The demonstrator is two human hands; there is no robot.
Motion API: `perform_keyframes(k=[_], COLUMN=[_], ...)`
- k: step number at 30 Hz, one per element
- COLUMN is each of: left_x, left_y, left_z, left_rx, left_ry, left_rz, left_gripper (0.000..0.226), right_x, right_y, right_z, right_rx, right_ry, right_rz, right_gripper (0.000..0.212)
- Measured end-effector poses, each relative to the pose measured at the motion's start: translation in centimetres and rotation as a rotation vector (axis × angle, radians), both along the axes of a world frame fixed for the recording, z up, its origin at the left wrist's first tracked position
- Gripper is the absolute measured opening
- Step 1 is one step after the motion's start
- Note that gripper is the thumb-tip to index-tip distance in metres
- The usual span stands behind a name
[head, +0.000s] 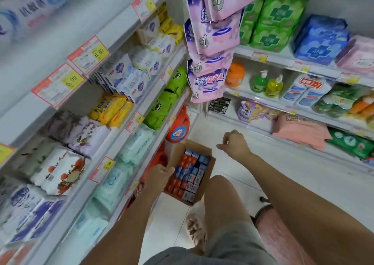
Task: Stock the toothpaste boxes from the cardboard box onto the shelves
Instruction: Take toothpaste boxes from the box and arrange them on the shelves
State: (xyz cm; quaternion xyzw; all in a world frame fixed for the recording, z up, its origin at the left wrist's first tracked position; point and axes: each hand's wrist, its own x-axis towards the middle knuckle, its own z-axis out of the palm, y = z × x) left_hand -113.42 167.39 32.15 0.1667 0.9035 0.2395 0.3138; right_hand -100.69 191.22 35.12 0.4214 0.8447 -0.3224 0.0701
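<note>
Head view. Aisle corner between two runs of shelves (121, 32). The cardboard box (194, 146) stands open on the floor (283, 173) at the foot of the left-hand run, just beside an orange jug (178, 127). The toothpaste boxes (190, 173), red and blue, are packed upright in it in tight rows, and it looks nearly full, so stocking appears to be at an early stage.

Step in hand, as judged: reaching down for a first handful. To do it well, steady the carton at its rim with one hand and draw boxes straight up from a row end with the other. Tight packing may drag neighbours out. Take several of one colour at a time so they can be faced together on a shelf.

Pose: the left hand (159, 173) is lowered to the carton's left rim, fingers curled. Whether it grips the cardboard or merely rests against it cannot be told. The right hand (234, 143) hovers above and to the right of the carton, arm extended, fingers loosely bent and holding nothing.
</note>
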Motion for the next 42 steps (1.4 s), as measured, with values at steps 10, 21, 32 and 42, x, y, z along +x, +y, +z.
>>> perform_keyframes(k=[10,21,32,42], left_x=[-3.0,-1.8,1.7,5.8], left_y=[-1.9,4.2,9.1,10.0], left_z=[-2.4,-14.3,-35.7,-47.8], left_rx=[0.066,0.023,-0.034,-0.195], left_ry=[-0.169,-0.292,-0.343,-0.366], left_rz=[0.204,0.44,0.565,0.582], left_gripper=[0.016,0.046,0.06,0.07], right_x=[-9.0,-15.0,-17.1,-15.2], right_y=[-0.8,5.0,6.6,7.1], right_z=[-2.2,-16.0,-36.5,-49.3], right_rx=[-0.124,0.014,0.204,0.421], right_ry=[-0.279,-0.57,-0.473,-0.474], right_rz=[0.344,0.766,1.451,1.669], right_gripper=[0.048,0.069,0.047,0.063])
